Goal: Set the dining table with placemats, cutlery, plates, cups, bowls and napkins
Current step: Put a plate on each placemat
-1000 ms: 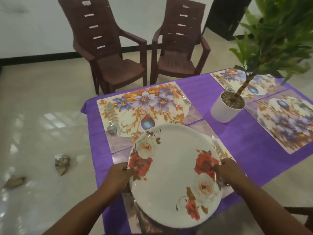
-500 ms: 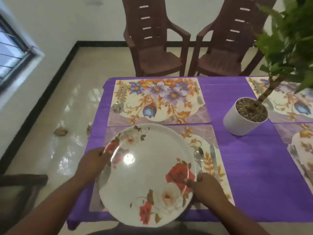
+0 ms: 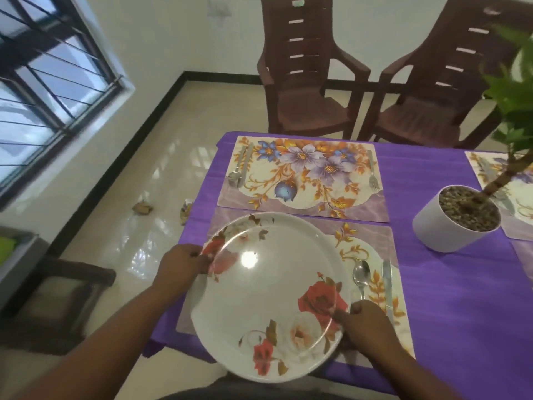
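I hold a large white plate [image 3: 268, 295] with red and cream roses over the near floral placemat [image 3: 372, 243]. My left hand [image 3: 184, 267] grips its left rim and my right hand [image 3: 363, 321] grips its lower right rim. The plate overhangs the table's front edge. A spoon [image 3: 361, 277] and a knife [image 3: 388, 287] lie on the mat to the right of the plate. The far placemat [image 3: 302, 180] carries a spoon and knife [image 3: 239, 168] on its left side and a fork [image 3: 373, 174] on its right.
A purple cloth [image 3: 461, 298] covers the table. A white pot with a green plant [image 3: 458, 223] stands to the right, with more placemats [image 3: 490, 168] behind it. Two brown plastic chairs [image 3: 308, 82] stand at the far side. A dark chair [image 3: 57, 298] is at my left.
The plate has come lower and flatter over the near placemat, both hands still on its rim. The view has swung left, bringing the window into sight.
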